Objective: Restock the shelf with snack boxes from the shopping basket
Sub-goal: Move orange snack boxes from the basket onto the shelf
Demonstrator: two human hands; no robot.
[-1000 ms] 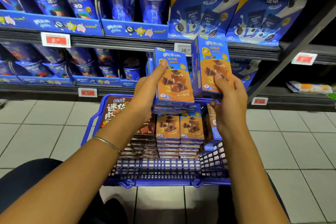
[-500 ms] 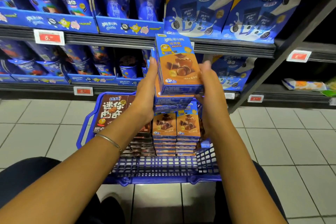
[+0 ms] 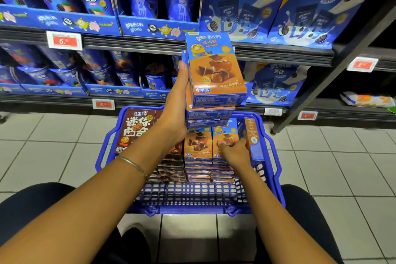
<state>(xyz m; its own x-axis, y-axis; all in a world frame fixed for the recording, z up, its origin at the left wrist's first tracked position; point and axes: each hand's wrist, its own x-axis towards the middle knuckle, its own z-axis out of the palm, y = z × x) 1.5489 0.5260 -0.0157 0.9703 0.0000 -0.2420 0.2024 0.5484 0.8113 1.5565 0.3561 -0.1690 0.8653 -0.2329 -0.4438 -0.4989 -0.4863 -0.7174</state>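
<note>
The stack of snack boxes (image 3: 215, 75) is riding above the shopping basket (image 3: 275, 156), in front of the lower shelf (image 3: 64, 98), and the left hand (image 3: 174, 111) is clamping it alone: thumb running up the left side, the other fingers hidden behind. That one-sided hold is what is risking trouble. The stack is looking about three boxes deep, its layers are sitting slightly stepped, and a tilt on the way to the shelf could be sending the front box sliding off to the floor (image 3: 53, 146) or back into the basket. The right hand (image 3: 234, 153) is reaching down into the basket with its fingertips on the top of the right-hand pile of orange boxes (image 3: 198, 146) — whether it is pinching that box or only touching it, I cannot tell from this angle. Prising one up could be toppling the single box (image 3: 252, 137) standing on edge just beside the hand. The basket is carrying two piles of orange boxes in the middle, piles of brown boxes (image 3: 137, 128) at the left, and that upright one near the right wall.
</note>
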